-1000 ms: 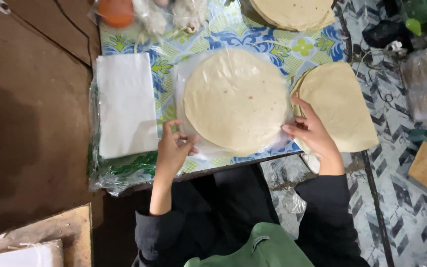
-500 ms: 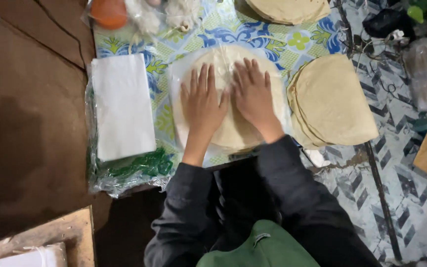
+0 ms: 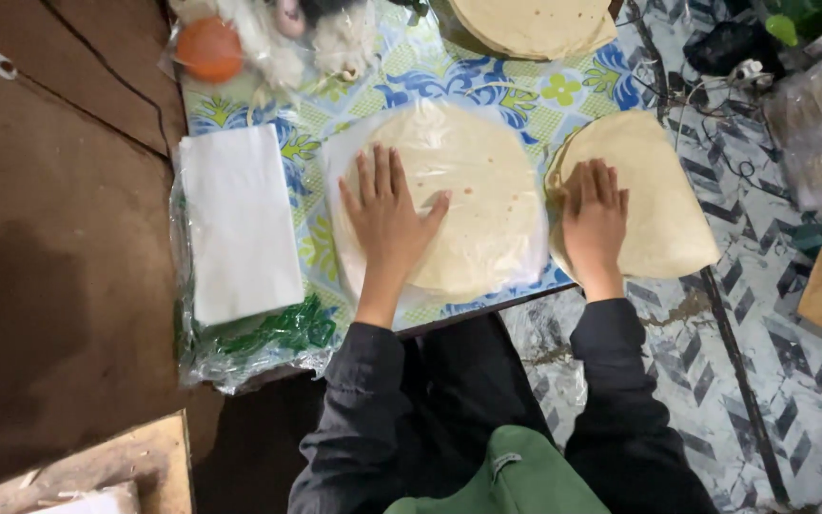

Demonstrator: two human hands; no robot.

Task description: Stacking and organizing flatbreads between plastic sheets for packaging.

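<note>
pressing flat: left hand (image 3: pixel 387 217) wrapped flatbread (image 3: pixel 468 195), right hand (image 3: pixel 594 214) stack (image 3: pixel 658 205)

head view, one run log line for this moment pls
left hand: flat on bagged flatbread stack | right hand: flat on bare flatbread stack | beside: white sheet pile, floral tablecloth

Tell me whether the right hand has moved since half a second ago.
Yes. The right hand left the wrapped flatbread stack in the middle, where the left hand remains, and shifted right onto the neighbouring flatbread stack at the table's edge.
</note>
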